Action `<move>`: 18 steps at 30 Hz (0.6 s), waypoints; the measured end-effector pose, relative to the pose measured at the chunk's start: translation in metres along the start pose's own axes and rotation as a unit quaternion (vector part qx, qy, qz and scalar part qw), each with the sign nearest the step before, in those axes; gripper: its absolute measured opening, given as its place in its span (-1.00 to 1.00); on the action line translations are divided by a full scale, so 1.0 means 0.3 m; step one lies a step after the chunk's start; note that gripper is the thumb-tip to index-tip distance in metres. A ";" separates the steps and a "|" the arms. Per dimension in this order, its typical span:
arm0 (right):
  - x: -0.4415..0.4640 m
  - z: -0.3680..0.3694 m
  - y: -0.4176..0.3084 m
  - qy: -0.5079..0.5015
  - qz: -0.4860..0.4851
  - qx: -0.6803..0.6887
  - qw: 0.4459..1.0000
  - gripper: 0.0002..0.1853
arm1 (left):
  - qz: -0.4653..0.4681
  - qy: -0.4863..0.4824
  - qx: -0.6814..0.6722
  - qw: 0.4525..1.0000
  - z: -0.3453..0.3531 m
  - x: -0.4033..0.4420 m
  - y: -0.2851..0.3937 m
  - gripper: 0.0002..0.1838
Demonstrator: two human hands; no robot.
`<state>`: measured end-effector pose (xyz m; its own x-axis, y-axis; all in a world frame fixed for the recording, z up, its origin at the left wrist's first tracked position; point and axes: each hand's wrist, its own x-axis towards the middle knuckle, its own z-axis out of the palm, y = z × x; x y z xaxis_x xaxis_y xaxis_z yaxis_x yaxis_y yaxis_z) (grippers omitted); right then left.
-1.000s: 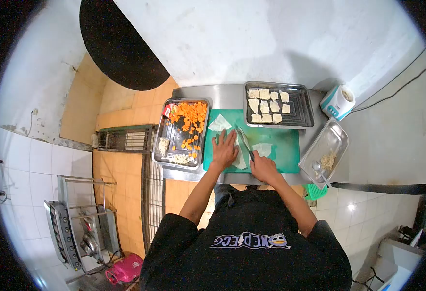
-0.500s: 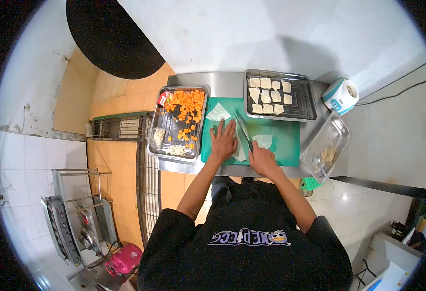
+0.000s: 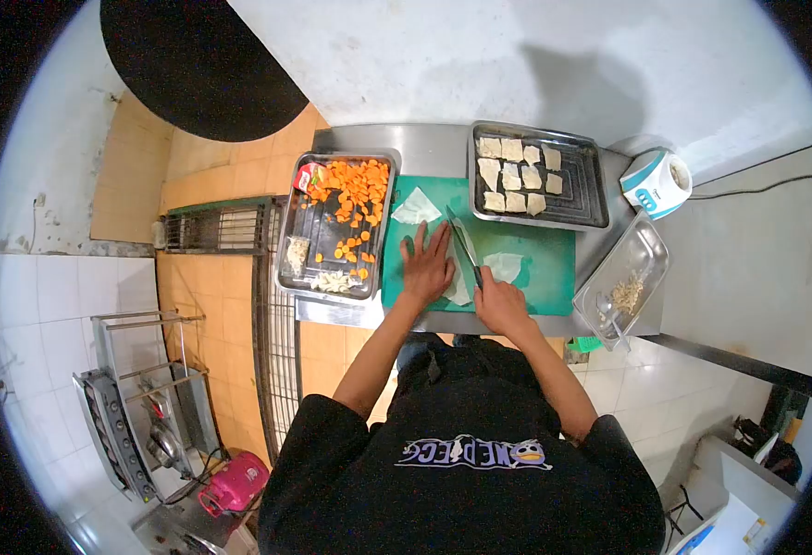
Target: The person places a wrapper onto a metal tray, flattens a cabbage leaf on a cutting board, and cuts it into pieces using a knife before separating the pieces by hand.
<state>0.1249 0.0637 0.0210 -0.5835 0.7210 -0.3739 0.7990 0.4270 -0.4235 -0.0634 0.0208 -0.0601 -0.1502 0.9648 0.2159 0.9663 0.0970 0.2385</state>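
My left hand lies with fingers stretched over a thin pale dough sheet on the green cutting board. In my right hand is a kitchen knife, its handle gripped and its blade pointing away from me. The blade lies along the sheet, close beside my left fingertips. A folded pale wrapper rests at the board's upper left. Another thin sheet piece is right of the knife.
On the left, a metal tray holds sliced carrots and small pale heaps. A dark tray with rows of square dough pieces overlaps the board's upper right. Farther right are a steel pan of shredded filling and a white-teal appliance.
The knife blade has shifted slightly left, nearer my left fingertips. My left hand stays on the sheet. The whole view has moved a little.
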 end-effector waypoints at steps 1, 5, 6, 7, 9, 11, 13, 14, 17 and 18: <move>-0.005 -0.010 -0.008 -0.001 -0.001 -0.001 1.000 -0.55 | 0.000 -0.002 -0.002 1.000 0.001 -0.003 0.001 -0.27; -0.005 -0.029 -0.035 0.009 0.012 0.010 1.000 -0.57 | -0.010 -0.012 -0.024 1.000 0.004 -0.003 -0.008 -0.27; -0.002 -0.021 -0.030 0.002 0.012 0.008 1.000 -0.57 | -0.009 -0.006 -0.029 1.000 0.003 -0.004 -0.005 -0.27; 0.000 -0.013 -0.024 -0.003 0.013 0.006 1.000 -0.58 | -0.010 -0.007 -0.029 1.000 0.002 -0.003 -0.004 -0.27; 0.004 -0.008 -0.013 0.001 0.012 0.009 1.000 -0.58 | -0.021 -0.026 -0.030 0.999 -0.001 0.002 -0.004 -0.27; -0.003 -0.001 -0.013 0.005 0.011 0.013 1.000 -0.58 | -0.023 -0.029 -0.030 0.999 -0.008 -0.002 -0.001 -0.27; -0.002 0.004 -0.011 0.009 0.012 0.006 1.000 -0.57 | -0.023 -0.028 -0.031 0.999 -0.007 0.005 -0.002 -0.27; -0.002 0.007 -0.011 0.009 0.011 0.006 1.000 -0.57 | -0.022 -0.030 -0.027 0.999 -0.007 0.006 -0.002 -0.27; -0.002 0.012 -0.004 0.003 0.009 -0.016 1.000 -0.57 | -0.019 -0.029 -0.021 0.999 -0.005 0.004 0.000 -0.27; 0.000 0.007 -0.003 -0.005 0.009 -0.006 1.000 -0.56 | -0.018 -0.027 -0.018 0.999 -0.004 0.001 0.001 -0.28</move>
<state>0.1240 0.0621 0.0196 -0.5700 0.7230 -0.3904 0.8113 0.4199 -0.4068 -0.0633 0.0209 -0.0588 -0.1715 0.9729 0.1554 0.9521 0.1231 0.2800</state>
